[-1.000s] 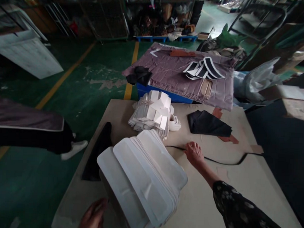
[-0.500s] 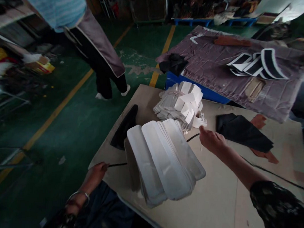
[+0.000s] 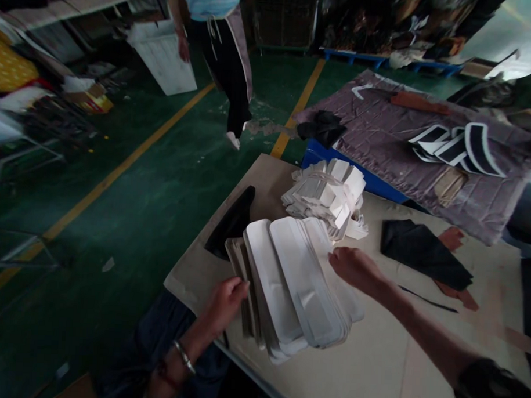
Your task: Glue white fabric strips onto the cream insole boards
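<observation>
A stack of pale, round-cornered panels (image 3: 308,282) leans in a slanted row on the table in front of me. My left hand (image 3: 227,305) is closed at the stack's left side, fingertips against the panel edges. My right hand (image 3: 352,267) is closed at the upper right of the stack. A thin black cord (image 3: 427,299) trails on the table beyond my right forearm. The cord at my fingers is mostly hidden now; half a second ago it showed between each hand and the stack.
Behind the stack lies a tied bundle of white strips (image 3: 327,189). Dark folded fabric (image 3: 424,251) lies to the right, a black piece (image 3: 232,221) to the left. A purple cloth (image 3: 381,122) bears black-and-white pieces. A person (image 3: 227,52) walks beyond the table.
Both hands have moved in toward the stack, the left one to the right and the right one slightly down. The view has shifted, and the walking person appears farther right.
</observation>
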Available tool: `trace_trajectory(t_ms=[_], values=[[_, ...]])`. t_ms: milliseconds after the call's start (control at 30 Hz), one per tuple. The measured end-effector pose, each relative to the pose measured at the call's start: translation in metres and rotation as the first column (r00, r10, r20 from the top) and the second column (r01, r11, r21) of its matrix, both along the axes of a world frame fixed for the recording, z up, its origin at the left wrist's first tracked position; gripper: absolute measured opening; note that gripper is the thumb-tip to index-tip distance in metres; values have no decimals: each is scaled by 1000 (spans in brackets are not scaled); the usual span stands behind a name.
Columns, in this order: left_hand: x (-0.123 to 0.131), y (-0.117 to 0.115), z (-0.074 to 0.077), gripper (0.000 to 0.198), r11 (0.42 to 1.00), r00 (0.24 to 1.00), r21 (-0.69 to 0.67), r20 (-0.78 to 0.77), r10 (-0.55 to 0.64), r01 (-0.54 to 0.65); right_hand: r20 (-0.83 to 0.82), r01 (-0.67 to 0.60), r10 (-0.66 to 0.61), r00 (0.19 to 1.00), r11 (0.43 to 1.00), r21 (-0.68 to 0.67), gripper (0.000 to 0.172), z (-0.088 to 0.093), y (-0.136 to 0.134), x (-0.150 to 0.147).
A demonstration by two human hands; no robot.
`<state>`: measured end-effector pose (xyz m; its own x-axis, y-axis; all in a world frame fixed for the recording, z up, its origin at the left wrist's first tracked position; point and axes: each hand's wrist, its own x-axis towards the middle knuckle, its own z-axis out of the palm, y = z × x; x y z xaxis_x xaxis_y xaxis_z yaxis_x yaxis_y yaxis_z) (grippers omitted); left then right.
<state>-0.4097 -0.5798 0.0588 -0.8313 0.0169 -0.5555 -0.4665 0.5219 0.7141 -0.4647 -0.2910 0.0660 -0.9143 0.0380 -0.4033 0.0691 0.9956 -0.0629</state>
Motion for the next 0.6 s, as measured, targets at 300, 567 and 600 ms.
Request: trace_trajectory(t_ms=[300,567,600], values=[[2,44,-4,32,999,996,6,-80,-41,41,88,125,-128,988,991,35,31,1,-35,22],[-1,32,-14,26,993,995,-80,-39,-89,86,38,182,-182,983,983,-4,26,41,-67,35],[-1,32,-15,26,992,994,-82,-39,-97,94,28,182,-181,983,983,-18,26,49,-78,40]])
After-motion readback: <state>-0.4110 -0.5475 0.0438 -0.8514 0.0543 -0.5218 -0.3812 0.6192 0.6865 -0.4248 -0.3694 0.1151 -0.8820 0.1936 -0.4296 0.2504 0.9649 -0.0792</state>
